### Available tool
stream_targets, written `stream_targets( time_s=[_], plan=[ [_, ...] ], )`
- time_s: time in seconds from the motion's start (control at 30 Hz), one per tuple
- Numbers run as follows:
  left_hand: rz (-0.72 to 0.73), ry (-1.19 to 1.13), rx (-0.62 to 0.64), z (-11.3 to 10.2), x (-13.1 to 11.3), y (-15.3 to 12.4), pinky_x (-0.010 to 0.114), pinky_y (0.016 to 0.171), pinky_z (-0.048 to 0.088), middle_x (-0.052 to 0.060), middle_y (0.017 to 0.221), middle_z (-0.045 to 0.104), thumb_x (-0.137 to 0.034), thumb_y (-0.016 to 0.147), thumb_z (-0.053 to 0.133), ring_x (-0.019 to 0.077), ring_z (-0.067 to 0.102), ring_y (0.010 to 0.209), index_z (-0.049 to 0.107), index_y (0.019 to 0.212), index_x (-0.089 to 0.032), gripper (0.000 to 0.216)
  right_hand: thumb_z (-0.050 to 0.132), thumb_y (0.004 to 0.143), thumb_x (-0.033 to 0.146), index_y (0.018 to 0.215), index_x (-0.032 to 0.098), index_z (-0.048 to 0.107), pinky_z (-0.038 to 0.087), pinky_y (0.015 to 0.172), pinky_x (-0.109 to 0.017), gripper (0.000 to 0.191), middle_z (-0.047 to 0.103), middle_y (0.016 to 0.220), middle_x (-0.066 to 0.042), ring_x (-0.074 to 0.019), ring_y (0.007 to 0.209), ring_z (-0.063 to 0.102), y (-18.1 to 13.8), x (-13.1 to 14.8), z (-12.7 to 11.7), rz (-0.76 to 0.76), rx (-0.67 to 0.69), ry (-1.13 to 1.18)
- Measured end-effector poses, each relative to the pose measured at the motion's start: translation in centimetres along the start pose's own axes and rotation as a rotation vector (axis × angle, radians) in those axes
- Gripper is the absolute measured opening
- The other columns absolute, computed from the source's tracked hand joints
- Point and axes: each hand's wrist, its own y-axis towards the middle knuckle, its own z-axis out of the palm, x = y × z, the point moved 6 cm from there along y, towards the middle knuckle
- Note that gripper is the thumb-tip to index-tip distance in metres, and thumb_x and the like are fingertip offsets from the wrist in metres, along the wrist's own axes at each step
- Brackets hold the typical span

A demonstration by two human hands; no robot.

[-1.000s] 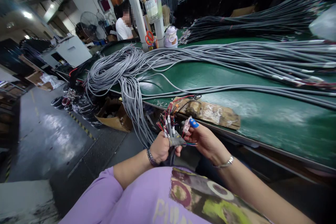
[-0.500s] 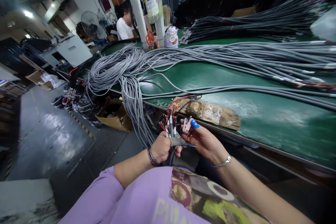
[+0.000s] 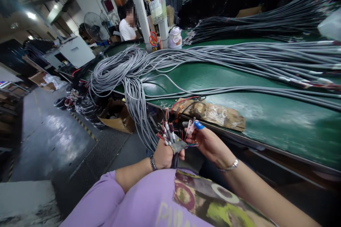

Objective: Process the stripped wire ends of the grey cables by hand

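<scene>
Just off the desk (image 3: 266, 120) edge, grips one cable bundle (image 3: 178, 145) in closed left hand (image 3: 163, 155), with wire ends (image 3: 167, 129) upward; pinches one pale connector (image 3: 189, 127) in right hand (image 3: 210, 143), just beside those ends. Beyond: one fan (image 3: 93, 25), one person (image 3: 127, 28).

My left hand (image 3: 163, 156) is clenched in a fist, its forearm coming in from the lower left. My right hand (image 3: 210, 144) sits just beside it, fingertips pinched together, forearm stretching back to the lower right.
</scene>
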Motion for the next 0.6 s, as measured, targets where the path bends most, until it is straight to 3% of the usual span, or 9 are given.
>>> stream_targets(
  time_s=[0.13, 0.6],
  plan=[
    [0.057, -0.020, -0.047, 0.33, -0.20, 0.37, 0.021, 0.039, 0.041, -0.001, 0.044, 0.054, -0.043, 0.060, 0.079, 0.0087, 0.048, 0.037, 0.056, 0.055, -0.013, 0.039, 0.076, 0.066, 0.054, 0.069, 0.019, 0.067, 0.046, 0.055, -0.026, 0.037, 0.063, 0.065, -0.001, -0.0121, 0.056, 0.053, 0.13, 0.18, 0.03, -0.031, 0.010, -0.016],
    [0.004, 0.039, -0.105, 0.55, -0.11, 0.92, 0.021, 0.041, 0.045, 0.000, 0.046, 0.056, -0.044, 0.058, 0.079, 0.0078, 0.049, 0.040, 0.058, 0.055, -0.012, 0.039, 0.079, 0.067, 0.044, 0.077, 0.021, 0.070, 0.045, 0.060, -0.028, 0.026, 0.067, 0.069, 0.001, -0.0136, 0.059, 0.055, 0.81, -0.41, -0.91, 0.043, -0.060, 0.110]
  ],
)
